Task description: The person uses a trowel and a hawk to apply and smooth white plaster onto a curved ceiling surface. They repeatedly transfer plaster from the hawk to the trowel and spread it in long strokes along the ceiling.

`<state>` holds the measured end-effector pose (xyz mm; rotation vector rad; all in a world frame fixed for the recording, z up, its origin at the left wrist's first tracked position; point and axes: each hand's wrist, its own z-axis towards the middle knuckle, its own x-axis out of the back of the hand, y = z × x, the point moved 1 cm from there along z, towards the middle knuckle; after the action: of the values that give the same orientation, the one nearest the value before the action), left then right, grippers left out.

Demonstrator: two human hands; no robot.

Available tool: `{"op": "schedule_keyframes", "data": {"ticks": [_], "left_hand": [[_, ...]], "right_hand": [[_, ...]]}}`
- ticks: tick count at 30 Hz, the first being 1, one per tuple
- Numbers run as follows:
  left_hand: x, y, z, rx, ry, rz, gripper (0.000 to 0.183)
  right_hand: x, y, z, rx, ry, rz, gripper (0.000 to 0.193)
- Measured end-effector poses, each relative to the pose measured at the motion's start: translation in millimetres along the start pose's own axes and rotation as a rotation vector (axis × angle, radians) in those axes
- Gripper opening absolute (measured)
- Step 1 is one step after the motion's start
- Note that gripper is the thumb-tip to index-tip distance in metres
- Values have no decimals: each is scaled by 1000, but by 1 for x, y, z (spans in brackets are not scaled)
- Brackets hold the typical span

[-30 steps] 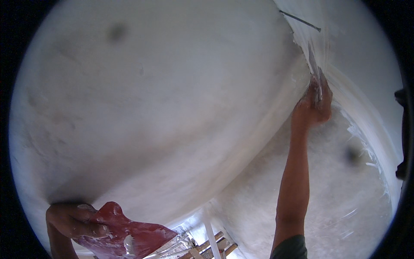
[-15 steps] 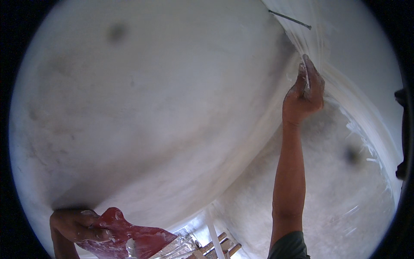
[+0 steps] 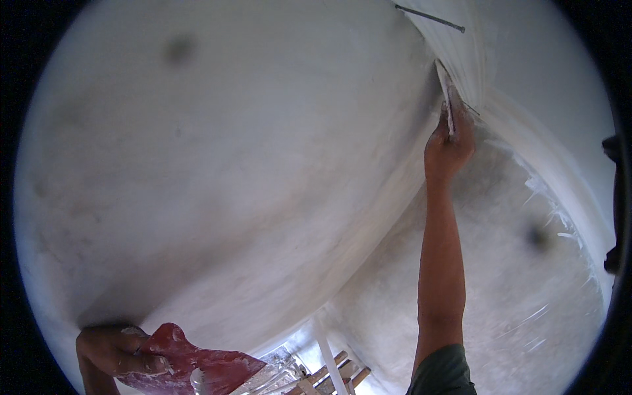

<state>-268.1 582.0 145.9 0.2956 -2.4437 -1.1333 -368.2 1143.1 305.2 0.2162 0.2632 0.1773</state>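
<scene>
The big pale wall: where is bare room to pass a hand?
Free: the wall between the red sheet in the left hand and the right hand. Crowded: upper right, by the nail and the right hand's tool.

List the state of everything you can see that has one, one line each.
left hand: closed on the red piece
right hand: closed on the thin flat tool
red piece: held, smeared with white
thin flat tool: held, slanted; surface contact unclear
dark rod: slanted, unheld
large curved surface: patchy, off-white
wooden slats: partly hidden
</scene>
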Motion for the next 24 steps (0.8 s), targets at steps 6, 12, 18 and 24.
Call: {"op": "schedule_keyframes", "data": {"ticks": [6, 12, 18, 24], "left_hand": [[-2, -20, 4, -44, 22, -85, 52], [-1, -18, 4, -25, 132, 36, 59], [4, -55, 1, -106, 324, -23, 52], [-44, -110, 44, -109, 539, -734, 44]], "right_hand": [[8, 11, 16, -27, 106, 9, 31], [55, -34, -11, -383, 101, 0, 15], [135, -144, -100, -1036, -75, 782, 9], [205, -297, -200, -1421, -503, 824, 30]]}}
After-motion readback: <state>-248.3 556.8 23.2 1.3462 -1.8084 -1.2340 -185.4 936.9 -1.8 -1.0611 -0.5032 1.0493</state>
